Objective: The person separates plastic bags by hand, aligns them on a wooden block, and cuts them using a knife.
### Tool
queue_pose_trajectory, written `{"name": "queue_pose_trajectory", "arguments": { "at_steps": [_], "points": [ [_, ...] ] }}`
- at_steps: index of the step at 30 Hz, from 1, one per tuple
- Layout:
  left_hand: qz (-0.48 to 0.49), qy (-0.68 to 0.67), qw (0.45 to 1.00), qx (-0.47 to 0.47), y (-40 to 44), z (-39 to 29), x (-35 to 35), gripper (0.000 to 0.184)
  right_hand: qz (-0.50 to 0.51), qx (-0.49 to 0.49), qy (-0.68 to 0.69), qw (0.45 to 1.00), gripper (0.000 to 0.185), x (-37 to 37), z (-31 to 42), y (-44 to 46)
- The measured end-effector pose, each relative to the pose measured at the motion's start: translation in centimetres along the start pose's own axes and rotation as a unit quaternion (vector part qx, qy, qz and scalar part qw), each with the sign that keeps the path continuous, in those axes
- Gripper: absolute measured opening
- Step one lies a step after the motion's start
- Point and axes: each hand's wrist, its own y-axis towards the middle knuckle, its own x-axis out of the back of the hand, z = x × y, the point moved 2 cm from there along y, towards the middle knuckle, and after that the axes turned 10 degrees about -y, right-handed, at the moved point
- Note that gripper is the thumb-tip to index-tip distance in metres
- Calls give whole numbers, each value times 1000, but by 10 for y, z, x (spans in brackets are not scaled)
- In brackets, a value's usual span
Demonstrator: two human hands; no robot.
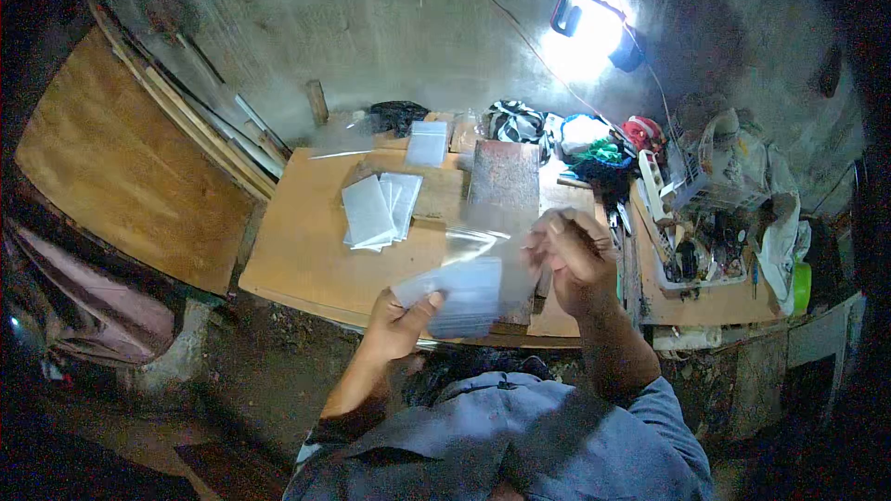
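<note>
My left hand (406,323) is closed on a stack of clear plastic sleeves (469,297), thumb on top, above the table's front edge. The upper end of the sleeves is loose and catches the light. To the right of this stack, my right hand (574,252) is raised with its fingers bent. Motion smears the fingertips, so whether they hold anything is not visible. On the table to the left lies a small fanned pile of whitish flat packets (376,211). Another clear packet stack (427,143) lies farther back.
The wooden table (306,250) carries a dark rectangular board (504,172) behind my hands. Bundled cloths (594,144) lie at the back. On the right stand a tray of small tools (701,260) and a power strip (652,181). A bright lamp (594,28) hangs on the wall.
</note>
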Motion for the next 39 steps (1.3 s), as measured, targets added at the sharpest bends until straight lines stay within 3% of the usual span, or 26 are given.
{"name": "queue_pose_trajectory", "arguments": {
  "at_steps": [5, 9, 12, 13, 15, 17, 19, 21, 22, 23, 25, 27, 29, 31, 34, 39],
  "points": [
    [-85, -49, 994, -38, 2, 4, 7, 21, -53, 23, 51, 997, 18, 11, 7, 4],
    [-152, -139, 977, -58, 10, 21, 21, 17, -104, 90, -66, 988, 18, 15, 24, 1],
    [-182, -189, 961, -81, 18, 15, 26, 14, -94, 91, 10, 991, 21, 22, 27, 0],
    [-215, -204, 950, -95, 21, 15, 29, 14, -55, 141, -113, 982, 21, 23, 35, -3],
    [-208, -212, 951, -89, 21, 21, 41, 15, -11, 191, -233, 953, 21, 19, 47, -8],
    [-154, -208, 951, -168, 26, 23, 45, 13, 45, 5, -127, 991, 19, 9, 47, -14],
    [-167, -211, 953, -137, 28, 6, 24, 10, 141, -33, -92, 985, 18, 0, 44, -16],
    [-170, -190, 963, -93, 33, 10, 16, 9, 122, 14, -118, 985, 14, -14, 30, -12],
    [-126, -226, 963, -78, 33, 15, 13, 10, 124, 14, -119, 985, 14, -21, 19, -11],
    [-127, -226, 963, -79, 31, 16, 9, 10, 76, 51, -141, 986, 13, -27, 9, -8],
    [-112, -219, 969, 10, 29, 10, -9, 9, 29, 89, -163, 982, 12, -31, -16, 2],
    [-106, -254, 961, 31, 27, 14, -17, 12, -46, 235, -245, 939, 12, -35, -30, 11],
    [-96, -291, 951, 36, 24, 7, -27, 17, -45, 182, -202, 961, 12, -37, -25, 6],
    [-97, -309, 945, 48, 25, 18, -26, 21, -52, 89, -259, 960, 11, -31, -33, 7],
    [-102, -346, 931, 56, 24, 19, -35, 24, -98, 137, -318, 933, 12, -35, -36, 7],
    [-124, -306, 940, 91, 22, 36, -34, 25, -104, 162, -303, 933, 16, -43, -49, 9]
  ]
}}
